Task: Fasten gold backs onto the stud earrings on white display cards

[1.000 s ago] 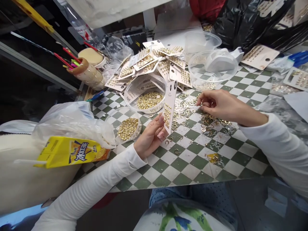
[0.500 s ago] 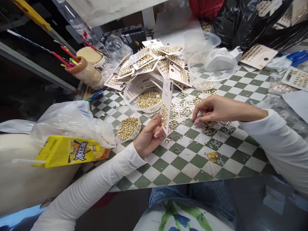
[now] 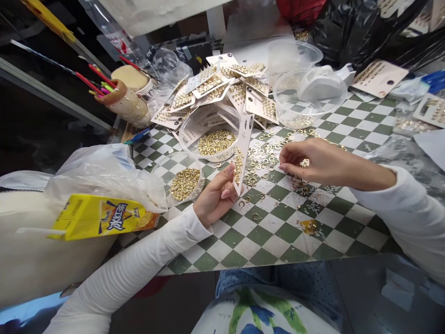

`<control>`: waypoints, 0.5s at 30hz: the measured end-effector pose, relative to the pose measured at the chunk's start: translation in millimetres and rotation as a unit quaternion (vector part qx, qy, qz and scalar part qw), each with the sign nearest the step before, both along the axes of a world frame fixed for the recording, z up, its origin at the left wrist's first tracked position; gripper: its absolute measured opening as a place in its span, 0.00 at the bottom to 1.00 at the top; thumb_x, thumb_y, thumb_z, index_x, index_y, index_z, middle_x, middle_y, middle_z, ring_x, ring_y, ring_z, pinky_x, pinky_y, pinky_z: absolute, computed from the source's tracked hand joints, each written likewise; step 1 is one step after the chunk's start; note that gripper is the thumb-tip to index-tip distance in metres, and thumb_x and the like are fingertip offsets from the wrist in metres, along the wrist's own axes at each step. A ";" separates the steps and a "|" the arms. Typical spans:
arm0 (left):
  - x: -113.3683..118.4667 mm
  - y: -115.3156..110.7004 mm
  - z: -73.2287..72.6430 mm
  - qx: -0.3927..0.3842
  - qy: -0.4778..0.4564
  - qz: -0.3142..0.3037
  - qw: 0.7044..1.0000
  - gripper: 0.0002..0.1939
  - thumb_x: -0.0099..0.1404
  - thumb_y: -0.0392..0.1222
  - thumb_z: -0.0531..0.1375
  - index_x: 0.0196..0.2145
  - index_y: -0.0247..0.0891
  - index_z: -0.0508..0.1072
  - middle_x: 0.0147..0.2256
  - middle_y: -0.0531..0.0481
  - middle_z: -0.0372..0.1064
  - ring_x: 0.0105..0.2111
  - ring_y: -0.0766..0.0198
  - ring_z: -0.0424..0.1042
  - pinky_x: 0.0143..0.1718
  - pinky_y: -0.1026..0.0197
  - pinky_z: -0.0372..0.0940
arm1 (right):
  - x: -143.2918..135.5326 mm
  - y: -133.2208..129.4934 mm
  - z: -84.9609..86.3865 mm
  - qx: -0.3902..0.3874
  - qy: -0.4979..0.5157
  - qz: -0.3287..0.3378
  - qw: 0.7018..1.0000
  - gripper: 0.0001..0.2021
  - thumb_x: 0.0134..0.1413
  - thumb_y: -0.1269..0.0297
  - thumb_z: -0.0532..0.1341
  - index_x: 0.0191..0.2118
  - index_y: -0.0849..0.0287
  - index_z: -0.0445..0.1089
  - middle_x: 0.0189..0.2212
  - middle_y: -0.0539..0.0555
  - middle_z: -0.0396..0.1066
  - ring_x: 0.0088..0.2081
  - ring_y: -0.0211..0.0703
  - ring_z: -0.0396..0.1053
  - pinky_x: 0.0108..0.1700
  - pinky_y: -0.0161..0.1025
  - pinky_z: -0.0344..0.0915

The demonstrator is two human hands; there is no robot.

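Note:
My left hand [image 3: 217,195] pinches an earring card [image 3: 245,134] by its lower part, holding it upright and nearly edge-on. Gold earrings [image 3: 238,164] line its lower half. To the right, my right hand [image 3: 306,160] is over the scattered gold hoop pieces [image 3: 262,155], thumb and fingertips pressed together. Whatever may be between those fingertips is too small to make out. Beside my left hand stand a clear tub [image 3: 184,139] of small gold pieces and a shallow clear dish [image 3: 201,189] of gold beads.
A heap of filled earring cards [image 3: 215,86] lies behind the tub. Clear containers [image 3: 313,118] stand at the back right. On the left are a yellow drink carton [image 3: 86,218], a plastic bag [image 3: 93,167] and a pen cup [image 3: 127,104]. The checkered table [image 3: 257,239] ends near my lap.
My right hand has risen slightly off the scattered pieces, its thumb and fingertips now closed together. The card in my left hand has tilted a little to the right.

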State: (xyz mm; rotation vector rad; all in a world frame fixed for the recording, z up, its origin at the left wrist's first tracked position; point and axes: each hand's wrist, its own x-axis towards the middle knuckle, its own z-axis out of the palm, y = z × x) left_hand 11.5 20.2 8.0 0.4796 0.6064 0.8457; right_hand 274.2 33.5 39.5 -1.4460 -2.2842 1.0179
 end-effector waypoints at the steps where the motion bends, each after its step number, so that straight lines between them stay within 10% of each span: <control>1: -0.2 0.1 -0.3 0.004 0.002 -0.002 1.000 0.15 0.73 0.31 0.56 0.27 0.34 0.70 0.16 0.62 0.51 0.13 0.78 0.47 0.19 0.76 0.55 | -0.6 -0.1 0.3 0.011 0.022 -0.021 0.999 0.09 0.62 0.57 0.61 0.36 0.57 0.73 0.33 0.57 0.78 0.30 0.43 0.74 0.33 0.45 0.71; 7: -0.6 0.6 -2.0 0.023 -0.003 -0.021 1.000 0.10 0.67 0.30 0.62 0.27 0.34 0.70 0.16 0.62 0.52 0.13 0.79 0.50 0.19 0.76 0.56 | -4.7 -0.6 -3.4 0.050 0.106 -0.084 0.990 0.07 0.57 0.59 0.65 0.33 0.56 0.73 0.34 0.56 0.79 0.36 0.48 0.76 0.44 0.51 0.77; 15: -1.1 0.4 1.0 0.008 -0.007 -0.018 1.000 0.11 0.71 0.31 0.57 0.28 0.33 0.70 0.20 0.61 0.53 0.14 0.80 0.50 0.19 0.75 0.57 | -10.7 0.6 -8.4 0.105 0.071 0.000 0.992 0.02 0.61 0.67 0.58 0.36 0.55 0.64 0.33 0.53 0.72 0.33 0.43 0.68 0.36 0.46 0.67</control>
